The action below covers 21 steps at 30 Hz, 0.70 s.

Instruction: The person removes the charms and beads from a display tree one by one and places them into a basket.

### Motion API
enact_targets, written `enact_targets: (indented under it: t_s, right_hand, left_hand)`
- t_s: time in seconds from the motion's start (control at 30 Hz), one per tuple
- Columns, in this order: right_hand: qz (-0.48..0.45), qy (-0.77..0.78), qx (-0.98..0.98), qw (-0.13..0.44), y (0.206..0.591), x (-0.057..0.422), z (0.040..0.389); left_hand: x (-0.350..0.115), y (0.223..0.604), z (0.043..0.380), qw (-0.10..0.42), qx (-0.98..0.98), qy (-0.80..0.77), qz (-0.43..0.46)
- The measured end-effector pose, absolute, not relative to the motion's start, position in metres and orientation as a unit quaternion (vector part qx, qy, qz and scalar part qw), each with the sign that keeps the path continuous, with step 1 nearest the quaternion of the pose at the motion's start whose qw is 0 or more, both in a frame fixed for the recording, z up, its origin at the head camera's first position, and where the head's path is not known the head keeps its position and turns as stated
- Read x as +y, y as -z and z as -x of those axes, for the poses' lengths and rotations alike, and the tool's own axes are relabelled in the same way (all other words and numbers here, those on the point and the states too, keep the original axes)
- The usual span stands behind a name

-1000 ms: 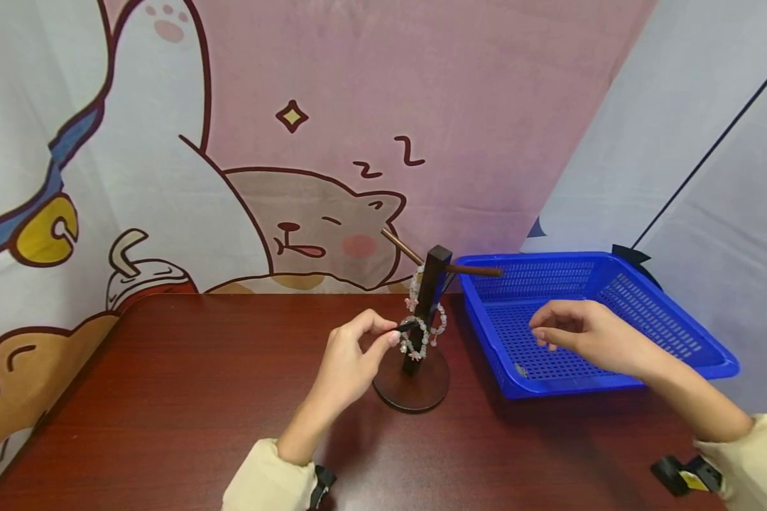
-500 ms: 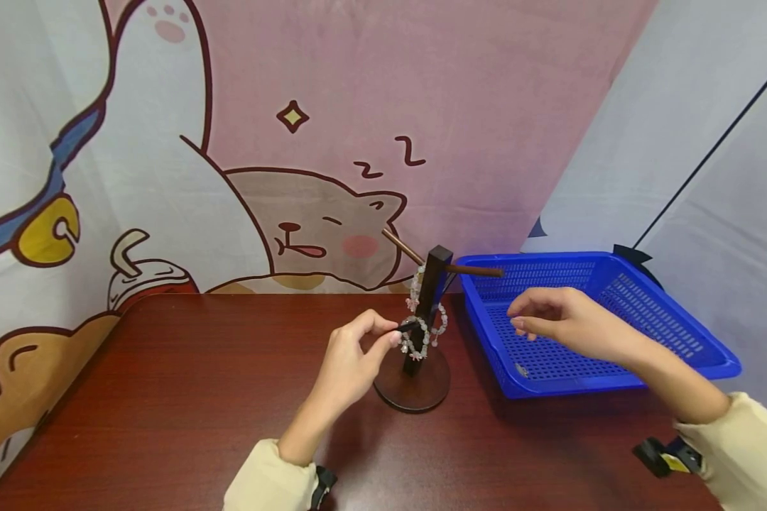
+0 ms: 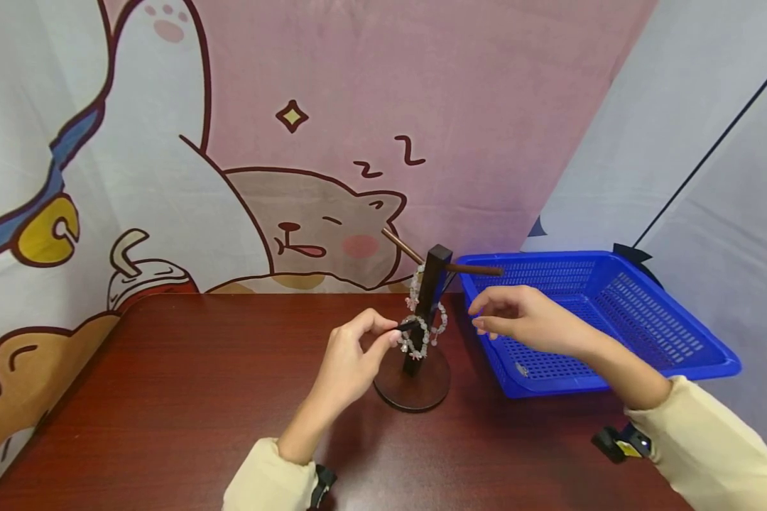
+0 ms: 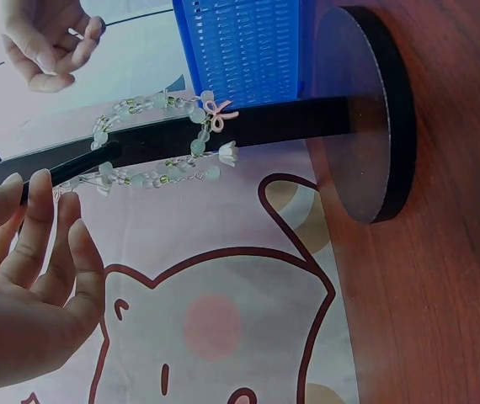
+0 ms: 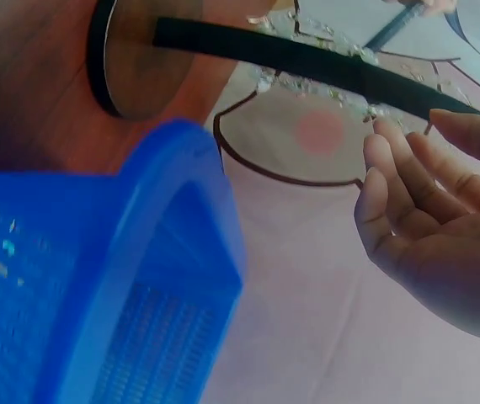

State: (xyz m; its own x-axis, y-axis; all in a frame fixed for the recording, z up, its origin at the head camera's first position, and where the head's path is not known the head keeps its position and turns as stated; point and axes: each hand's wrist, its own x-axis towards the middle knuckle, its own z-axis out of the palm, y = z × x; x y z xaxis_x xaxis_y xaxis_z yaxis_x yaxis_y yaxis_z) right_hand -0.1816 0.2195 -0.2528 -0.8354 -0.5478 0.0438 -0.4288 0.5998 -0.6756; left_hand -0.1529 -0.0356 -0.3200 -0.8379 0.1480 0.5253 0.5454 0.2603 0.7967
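Observation:
A dark wooden stand (image 3: 436, 280) with a round base (image 3: 412, 390) stands upright on the table. My left hand (image 3: 351, 355) pinches the end of its front peg (image 4: 76, 167) between thumb and fingertips. From that peg hangs a pale beaded bracelet (image 4: 198, 146) with a pink bow charm and a white flower charm. Two more beaded bracelets show on the stand, a left one (image 3: 415, 289) with a pink charm and a right one (image 3: 443, 321). To the right, my right hand (image 3: 527, 317), fingers loosely bent and holding nothing, hovers over the basket's near-left side.
A blue plastic basket (image 3: 581, 387) sits right of the stand, with a small pale thing (image 3: 521, 370) in its near-left corner. Two bare upper pegs, a left one (image 3: 401, 245) and a right one (image 3: 476, 270), jut from the post. Behind the table (image 3: 166, 397) hangs a cartoon-printed cloth (image 3: 473, 128).
My right hand has moved left across the basket toward the stand. The left hand keeps its pinch on the peg, and the bracelets hang as before.

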Motion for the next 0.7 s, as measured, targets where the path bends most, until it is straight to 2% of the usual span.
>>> enact_targets:
  t_s: [0.37, 0.7]
  right_hand:
    - [0.271, 0.385, 0.877, 0.093, 0.271, 0.198, 0.191]
    - [0.246, 0.389, 0.884, 0.079, 0.284, 0.191, 0.195]
  left_hand:
    - [-0.036, 0.321, 0.154, 0.184, -0.775, 0.559, 0.229]
    - [-0.035, 0.321, 0.154, 0.179, -0.775, 0.562, 0.227]
